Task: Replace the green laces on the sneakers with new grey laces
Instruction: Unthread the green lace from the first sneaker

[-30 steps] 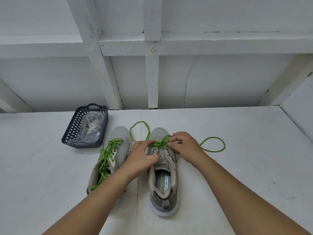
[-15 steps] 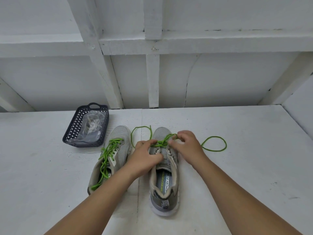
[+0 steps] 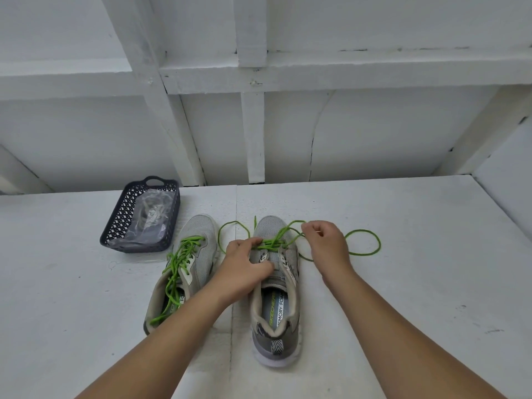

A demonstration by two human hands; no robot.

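- right sneaker sits toe-away on the white table, centre of view; grey upper, insole print visible, heel tab striped
- its green lace is mostly pulled out: only a crossing or two left near the toe end of the eyelets, loose loops spill onto the table on both sides, the big loop to the right of the shoe, a smaller one to the left between the two shoes
- right hand just right of the shoe's toe area, fingers curled, pinching a strand of the green lace that runs up from the eyelets
- left hand rests on the shoe's left side over the eyelets and tongue, fingertips on the lace crossing; looks like it pinches the lace there, grip partly hidden by the fingers
- left sneaker just beside, to the left, angled a bit; the left forearm crosses over its heel end
- its green laces loosened and bunched but in the eyelets, ends trailing into the shoe opening
- dark basket further left and back, near the left sneaker's toe, not touching
- inside basket: clear plastic bag with pale laces in it, colour hard to tell through the plastic
- white panelled wall behind the table
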